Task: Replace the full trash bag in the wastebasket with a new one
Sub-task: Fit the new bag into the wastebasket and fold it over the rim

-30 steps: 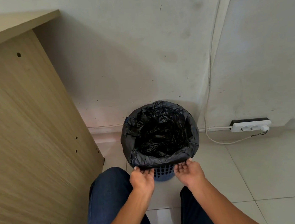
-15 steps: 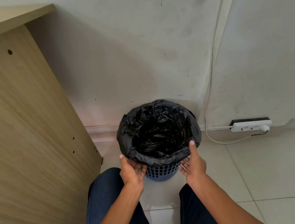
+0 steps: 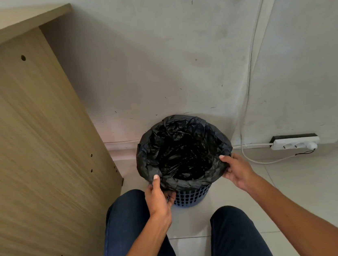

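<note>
Trash bag (image 3: 184, 147) lines our blue wastebasket (image 3: 191, 196) on the floor (image 3: 299, 188) by the wall (image 3: 156, 65), its rim folded over the edge. Our left hand (image 3: 158, 197) pinches the near-left rim; our right hand (image 3: 236, 168) grips the near-right rim.

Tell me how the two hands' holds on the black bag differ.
The left hand grips the black plastic trash bag at its near-left rim, thumb pointing forward; the right hand grips the near-right rim, thumb pointing left. The left hand sits lower, beside the blue perforated wastebasket; the right hand sits higher. Both pinch the bag's folded-over edge.
</note>
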### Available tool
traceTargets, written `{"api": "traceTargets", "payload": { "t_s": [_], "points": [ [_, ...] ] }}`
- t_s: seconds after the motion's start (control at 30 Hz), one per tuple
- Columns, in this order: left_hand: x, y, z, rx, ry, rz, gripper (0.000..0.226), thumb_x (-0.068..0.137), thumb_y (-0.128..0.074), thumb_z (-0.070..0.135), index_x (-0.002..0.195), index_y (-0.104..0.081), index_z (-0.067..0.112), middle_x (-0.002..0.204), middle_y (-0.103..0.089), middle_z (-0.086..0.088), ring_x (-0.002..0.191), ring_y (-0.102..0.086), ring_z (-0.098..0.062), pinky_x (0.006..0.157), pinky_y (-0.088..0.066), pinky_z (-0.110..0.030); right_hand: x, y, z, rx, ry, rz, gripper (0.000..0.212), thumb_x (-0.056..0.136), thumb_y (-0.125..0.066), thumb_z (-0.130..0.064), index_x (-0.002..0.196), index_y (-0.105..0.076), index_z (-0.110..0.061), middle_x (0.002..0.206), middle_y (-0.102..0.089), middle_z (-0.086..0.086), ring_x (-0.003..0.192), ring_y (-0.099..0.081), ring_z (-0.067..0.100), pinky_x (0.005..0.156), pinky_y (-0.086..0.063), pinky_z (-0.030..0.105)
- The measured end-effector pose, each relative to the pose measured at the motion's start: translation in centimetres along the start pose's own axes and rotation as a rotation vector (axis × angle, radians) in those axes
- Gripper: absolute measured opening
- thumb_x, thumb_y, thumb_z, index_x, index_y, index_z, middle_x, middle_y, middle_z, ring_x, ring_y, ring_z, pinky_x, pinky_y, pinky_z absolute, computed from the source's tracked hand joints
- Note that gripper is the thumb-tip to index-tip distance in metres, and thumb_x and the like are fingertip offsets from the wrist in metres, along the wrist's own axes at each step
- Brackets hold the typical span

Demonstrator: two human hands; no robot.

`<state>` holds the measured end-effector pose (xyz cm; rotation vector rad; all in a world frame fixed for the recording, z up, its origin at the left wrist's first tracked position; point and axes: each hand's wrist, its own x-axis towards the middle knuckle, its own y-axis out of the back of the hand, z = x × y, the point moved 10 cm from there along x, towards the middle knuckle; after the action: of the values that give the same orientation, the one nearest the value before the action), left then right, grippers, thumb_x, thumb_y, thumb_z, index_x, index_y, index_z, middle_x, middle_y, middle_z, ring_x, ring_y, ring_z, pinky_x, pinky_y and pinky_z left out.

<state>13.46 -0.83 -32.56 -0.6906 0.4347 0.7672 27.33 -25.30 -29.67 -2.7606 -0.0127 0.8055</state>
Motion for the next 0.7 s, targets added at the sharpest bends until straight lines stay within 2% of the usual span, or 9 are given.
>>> {"api": "traceTargets", "payload": {
  "t_s": [0.07,0.13,0.2,0.27,0.3,0.37,0.47,0.57,0.7],
  "points": [
    [-0.1,-0.8,0.1,0.029,-0.008,-0.035,0.019,0.102,-0.054,0.03,0.113,-0.058,0.015,0.122,-0.063,-0.012,0.101,-0.062,-0.026,0.075,-0.056,-0.038,0.5,0.2,-0.7,0.048,0.014,0.037,0.006,0.097,-0.06,-0.01,0.1,-0.061,-0.005,0.123,-0.066,0.02,0.106,-0.066,0.028,0.079,-0.057,0.042],
    [-0.4,-1.4,-0.3,0.001,0.004,-0.034,0.016,0.104,-0.051,0.026,0.112,-0.056,0.013,0.125,-0.062,-0.015,0.106,-0.062,-0.03,0.074,-0.056,-0.039,-0.1,0.4,-0.7,0.108,0.02,0.098,0.015,0.098,-0.061,-0.018,0.103,-0.062,-0.004,0.124,-0.066,0.021,0.105,-0.066,0.027,0.079,-0.057,0.041],
    [-0.5,-1.7,-0.6,-0.043,-0.001,-0.007,0.015,0.104,-0.05,0.023,0.113,-0.055,0.011,0.127,-0.06,-0.017,0.111,-0.06,-0.033,0.073,-0.056,-0.038,-1.6,0.6,0.2,0.039,0.025,0.201,0.032,0.097,-0.062,-0.032,0.114,-0.061,-0.006,0.124,-0.063,0.02,0.111,-0.063,0.029,0.086,-0.055,0.044],
    [-0.8,-2.0,-1.2,-0.068,-0.023,0.013,0.016,0.104,-0.05,0.023,0.113,-0.055,0.011,0.129,-0.058,-0.018,0.116,-0.059,-0.037,0.073,-0.056,-0.038,-3.6,1.1,2.3,-0.03,-0.018,0.332,0.059,0.09,-0.068,-0.045,0.13,-0.045,-0.008,0.128,-0.056,0.016,0.118,-0.056,0.032,0.095,-0.052,0.05],
    [-1.0,-2.2,-1.6,-0.072,-0.033,0.019,0.015,0.104,-0.051,0.023,0.113,-0.055,0.011,0.13,-0.057,-0.019,0.117,-0.059,-0.038,0.073,-0.056,-0.038,-4.6,0.5,3.6,-0.036,-0.047,0.334,0.066,0.086,-0.072,-0.048,0.132,-0.037,-0.015,0.126,-0.053,0.013,0.115,-0.056,0.031,0.094,-0.053,0.051],
    [-1.8,-2.8,-2.8,-0.086,-0.025,0.016,0.017,0.102,-0.053,0.021,0.115,-0.052,0.01,0.128,-0.058,-0.019,0.113,-0.06,-0.036,0.072,-0.057,-0.039,-5.7,-1.7,6.1,0.01,-0.089,0.231,0.06,0.087,-0.074,-0.041,0.126,-0.038,-0.014,0.117,-0.056,0.008,0.099,-0.06,0.025,0.081,-0.059,0.045],
    [-2.9,-3.7,-4.0,-0.143,0.016,-0.014,0.024,0.099,-0.056,0.017,0.121,-0.046,0.018,0.12,-0.06,-0.017,0.108,-0.061,-0.034,0.072,-0.057,-0.041,-5.3,-3.6,7.3,0.101,-0.041,0.197,0.034,0.095,-0.063,-0.014,0.124,-0.049,-0.004,0.115,-0.064,0.02,0.086,-0.068,0.034,0.054,-0.058,0.035],
    [-3.0,-4.1,-4.1,-0.132,0.006,-0.067,0.011,0.102,-0.051,0.02,0.113,-0.051,0.017,0.119,-0.062,-0.015,0.106,-0.061,-0.031,0.074,-0.057,-0.041,-4.3,-2.9,6.7,0.13,0.037,0.24,0.028,0.095,-0.058,-0.005,0.122,-0.051,0.001,0.117,-0.063,0.025,0.098,-0.068,0.042,0.052,-0.056,0.031],
    [-2.2,-3.3,-3.0,-0.168,-0.021,-0.02,0.018,0.106,-0.044,0.026,0.112,-0.058,0.017,0.119,-0.063,-0.011,0.11,-0.06,-0.028,0.082,-0.055,-0.039,-4.2,-2.5,5.7,0.181,0.054,0.188,0.029,0.096,-0.054,0.001,0.124,-0.049,0.002,0.12,-0.062,0.025,0.104,-0.066,0.039,0.06,-0.061,0.039]
  ]
}}
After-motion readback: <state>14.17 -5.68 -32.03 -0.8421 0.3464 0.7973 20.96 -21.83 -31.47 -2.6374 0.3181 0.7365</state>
